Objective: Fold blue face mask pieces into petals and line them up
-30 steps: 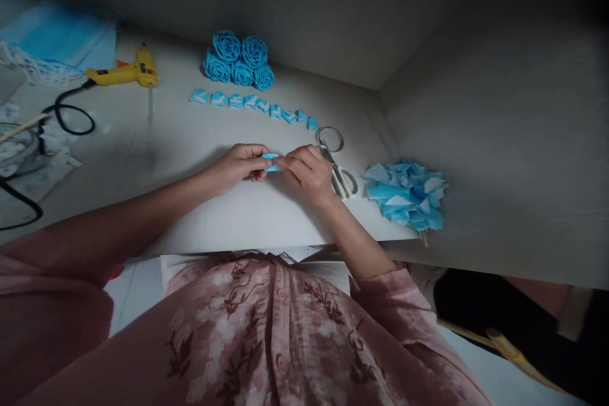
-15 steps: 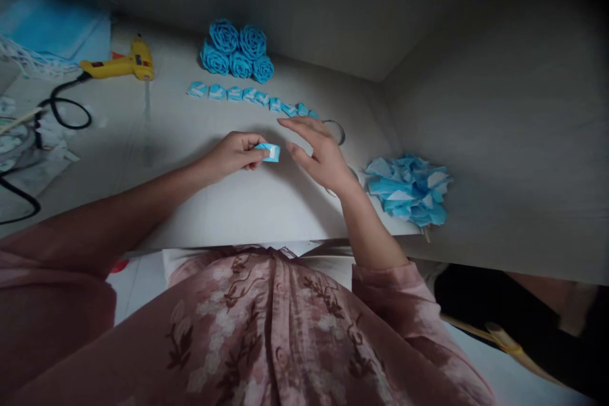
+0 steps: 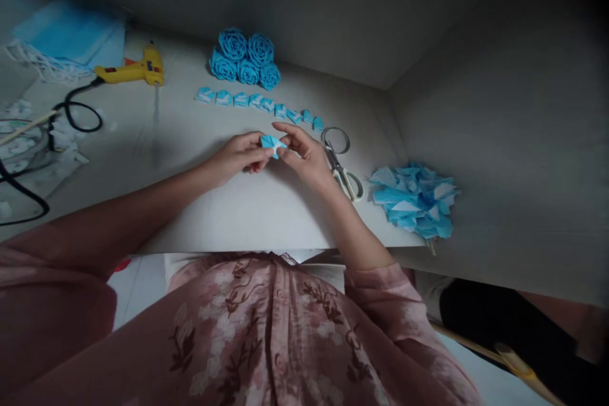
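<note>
Over the middle of the table [image 3: 228, 216], a small folded blue-and-white piece [image 3: 272, 141], like face-mask fabric, is pinched between both hands. My left hand [image 3: 242, 153] grips its left side with thumb and fingers. My right hand [image 3: 307, 155] holds its right side between thumb and fingertips, the index finger raised. Beyond the hands lies a curved row of similar folded blue pieces [image 3: 241, 99]. Scissors with pale handles [image 3: 354, 185] and a ring-shaped roll [image 3: 336, 139] lie just right of my right hand.
Rolled blue rosettes [image 3: 248, 71] are stacked at the back. A yellow glue gun [image 3: 128, 72] with a black cord stands left, near blue masks [image 3: 71, 35] and white scraps [image 3: 71, 152]. A crumpled blue-and-white bunch [image 3: 413, 200] sits at the right edge beside the wall [image 3: 499, 139].
My right hand has moved left and down and closed on the folded piece, which has turned and now shows a pointed shape. The scissors have come into view. The camera has shifted slightly.
</note>
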The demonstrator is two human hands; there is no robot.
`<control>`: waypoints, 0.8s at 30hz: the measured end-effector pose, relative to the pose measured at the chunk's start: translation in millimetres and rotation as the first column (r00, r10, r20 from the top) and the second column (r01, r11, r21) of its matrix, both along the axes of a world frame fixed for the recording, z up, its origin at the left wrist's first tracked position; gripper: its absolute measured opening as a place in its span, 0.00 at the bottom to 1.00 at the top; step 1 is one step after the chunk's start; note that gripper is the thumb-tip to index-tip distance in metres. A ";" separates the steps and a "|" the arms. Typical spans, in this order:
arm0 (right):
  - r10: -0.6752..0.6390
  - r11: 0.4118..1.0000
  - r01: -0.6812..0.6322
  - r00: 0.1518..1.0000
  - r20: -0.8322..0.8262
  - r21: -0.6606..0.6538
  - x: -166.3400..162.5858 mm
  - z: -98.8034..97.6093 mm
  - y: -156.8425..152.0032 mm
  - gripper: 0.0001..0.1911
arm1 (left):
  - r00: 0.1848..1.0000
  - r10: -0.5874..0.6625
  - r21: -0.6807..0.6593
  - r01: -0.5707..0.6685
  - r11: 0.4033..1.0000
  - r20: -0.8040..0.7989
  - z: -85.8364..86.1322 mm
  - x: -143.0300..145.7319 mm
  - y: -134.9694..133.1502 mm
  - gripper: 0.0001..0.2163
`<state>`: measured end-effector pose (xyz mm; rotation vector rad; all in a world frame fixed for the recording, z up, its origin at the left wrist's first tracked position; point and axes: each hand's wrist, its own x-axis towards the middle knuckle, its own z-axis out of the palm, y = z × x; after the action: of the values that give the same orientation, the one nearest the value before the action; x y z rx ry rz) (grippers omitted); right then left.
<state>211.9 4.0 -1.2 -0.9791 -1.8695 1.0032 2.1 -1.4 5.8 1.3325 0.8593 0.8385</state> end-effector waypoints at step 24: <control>-0.040 0.992 0.028 0.994 -0.100 -0.124 6.9 -11.9 -9.1 0.33 | 0.994 0.093 0.010 -0.093 0.996 -0.053 -6.7 1.8 2.5 0.11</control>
<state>218.8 -5.1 -13.1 -1.0078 -1.7183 1.1373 3.9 1.0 -0.9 1.3346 0.9673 0.8818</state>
